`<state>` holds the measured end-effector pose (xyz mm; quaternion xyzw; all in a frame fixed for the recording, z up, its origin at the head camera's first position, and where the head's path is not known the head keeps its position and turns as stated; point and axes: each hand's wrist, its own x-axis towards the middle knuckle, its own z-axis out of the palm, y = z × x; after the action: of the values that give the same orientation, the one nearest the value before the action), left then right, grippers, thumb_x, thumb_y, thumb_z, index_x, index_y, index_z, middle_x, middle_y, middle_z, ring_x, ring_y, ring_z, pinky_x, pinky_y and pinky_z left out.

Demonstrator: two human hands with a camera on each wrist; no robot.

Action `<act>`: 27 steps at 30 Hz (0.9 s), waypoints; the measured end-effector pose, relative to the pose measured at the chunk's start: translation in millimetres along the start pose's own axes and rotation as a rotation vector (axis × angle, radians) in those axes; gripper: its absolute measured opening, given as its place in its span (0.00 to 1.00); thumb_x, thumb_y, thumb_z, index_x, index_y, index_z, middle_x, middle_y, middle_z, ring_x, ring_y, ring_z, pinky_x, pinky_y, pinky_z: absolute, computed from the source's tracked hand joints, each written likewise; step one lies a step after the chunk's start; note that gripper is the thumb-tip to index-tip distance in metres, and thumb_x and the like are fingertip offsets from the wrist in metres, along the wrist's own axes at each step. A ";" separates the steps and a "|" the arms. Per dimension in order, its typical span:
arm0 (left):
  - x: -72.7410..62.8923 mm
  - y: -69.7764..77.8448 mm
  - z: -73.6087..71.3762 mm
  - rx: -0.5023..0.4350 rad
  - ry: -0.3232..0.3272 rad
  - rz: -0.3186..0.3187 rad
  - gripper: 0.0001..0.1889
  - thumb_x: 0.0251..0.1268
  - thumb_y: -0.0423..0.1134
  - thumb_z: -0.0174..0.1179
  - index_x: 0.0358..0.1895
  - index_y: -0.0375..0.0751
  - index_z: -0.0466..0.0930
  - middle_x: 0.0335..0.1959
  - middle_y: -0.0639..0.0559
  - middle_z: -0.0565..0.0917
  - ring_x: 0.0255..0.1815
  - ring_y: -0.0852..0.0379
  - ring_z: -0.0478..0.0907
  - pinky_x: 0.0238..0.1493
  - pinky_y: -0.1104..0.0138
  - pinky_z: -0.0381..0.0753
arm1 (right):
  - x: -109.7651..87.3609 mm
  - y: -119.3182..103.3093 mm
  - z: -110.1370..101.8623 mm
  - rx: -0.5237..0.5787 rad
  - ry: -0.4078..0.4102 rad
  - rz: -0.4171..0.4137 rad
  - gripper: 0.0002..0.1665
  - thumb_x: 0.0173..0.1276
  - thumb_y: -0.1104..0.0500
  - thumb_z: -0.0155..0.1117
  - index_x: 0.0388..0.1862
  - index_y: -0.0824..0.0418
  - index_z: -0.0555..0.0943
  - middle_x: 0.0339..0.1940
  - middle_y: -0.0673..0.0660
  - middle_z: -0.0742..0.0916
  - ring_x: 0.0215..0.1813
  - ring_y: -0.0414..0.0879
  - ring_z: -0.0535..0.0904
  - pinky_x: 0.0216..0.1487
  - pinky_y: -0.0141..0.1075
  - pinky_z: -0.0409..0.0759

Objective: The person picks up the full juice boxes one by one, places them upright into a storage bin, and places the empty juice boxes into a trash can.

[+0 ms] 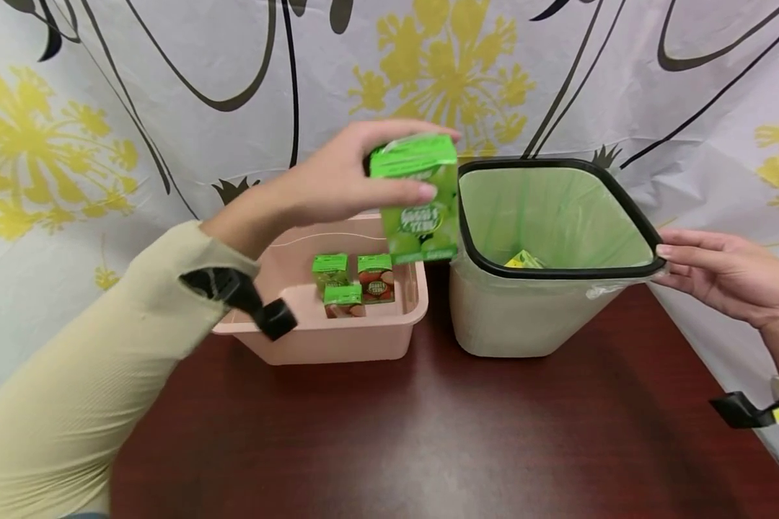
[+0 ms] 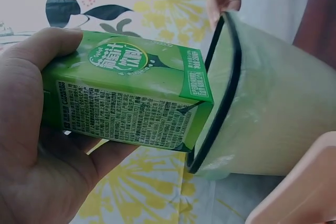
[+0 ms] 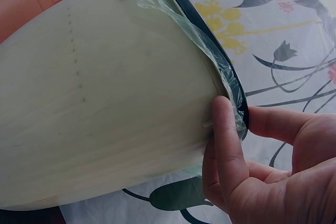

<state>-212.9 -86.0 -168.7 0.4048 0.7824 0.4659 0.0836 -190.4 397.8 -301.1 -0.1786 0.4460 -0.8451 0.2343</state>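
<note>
My left hand (image 1: 350,176) grips a green juice box (image 1: 422,209) with grapes printed on it, thumb on its front face. The box hangs over the gap between a pink tub and a trash can. In the left wrist view the juice box (image 2: 126,87) points at the can's open mouth. My right hand (image 1: 727,270) pinches the black rim (image 1: 649,268) of the trash can (image 1: 506,317) at its right corner. In the right wrist view, fingers (image 3: 228,145) lie against the can's outside, with the thumb at the rim. A green bag lines the can.
The pink tub (image 1: 337,342) stands left of the can. Inside it are three small juice boxes (image 1: 376,277). A yellow-green carton (image 1: 524,259) shows partly inside the can. A dark red-brown table (image 1: 389,432) lies below, and a flower-patterned sheet (image 1: 188,144) hangs behind.
</note>
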 end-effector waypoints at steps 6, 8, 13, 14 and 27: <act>40.2 -6.6 6.6 0.000 0.040 0.004 0.30 0.68 0.42 0.68 0.72 0.48 0.73 0.49 0.48 0.79 0.42 0.52 0.76 0.45 0.62 0.80 | 1.3 0.2 -0.9 0.022 -0.011 0.000 0.31 0.79 0.78 0.25 0.61 0.77 0.78 0.56 0.68 0.85 0.56 0.57 0.85 0.57 0.45 0.83; 53.5 -8.5 12.4 -0.019 0.057 0.014 0.30 0.67 0.43 0.68 0.72 0.47 0.73 0.47 0.47 0.79 0.40 0.53 0.75 0.43 0.63 0.79 | 1.3 0.2 -1.0 0.016 -0.006 0.003 0.31 0.79 0.78 0.26 0.61 0.76 0.78 0.57 0.68 0.85 0.56 0.57 0.85 0.57 0.45 0.83; 88.5 -6.5 32.4 -0.043 0.102 0.010 0.32 0.66 0.42 0.68 0.73 0.45 0.72 0.48 0.49 0.79 0.41 0.56 0.76 0.44 0.66 0.80 | 0.3 0.3 -1.1 0.014 0.008 0.005 0.31 0.79 0.78 0.26 0.61 0.75 0.79 0.57 0.67 0.85 0.57 0.56 0.85 0.56 0.44 0.84; 95.4 -6.2 37.1 -0.041 0.103 0.003 0.33 0.66 0.42 0.69 0.74 0.45 0.71 0.49 0.50 0.79 0.42 0.57 0.76 0.45 0.66 0.80 | -0.2 0.2 -1.1 0.019 0.006 0.005 0.31 0.79 0.78 0.26 0.61 0.75 0.79 0.57 0.67 0.85 0.57 0.57 0.85 0.56 0.45 0.84; 142.9 -20.8 87.2 0.083 0.053 -0.104 0.38 0.65 0.46 0.71 0.77 0.50 0.66 0.54 0.53 0.78 0.48 0.62 0.77 0.46 0.74 0.78 | 0.5 -0.4 -1.0 0.049 -0.021 0.009 0.31 0.79 0.78 0.25 0.62 0.76 0.78 0.58 0.68 0.85 0.58 0.57 0.84 0.58 0.45 0.83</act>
<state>-274.3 68.4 -198.3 0.3541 0.8229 0.4386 0.0704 -191.4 398.4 -301.3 -0.1797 0.4234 -0.8529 0.2472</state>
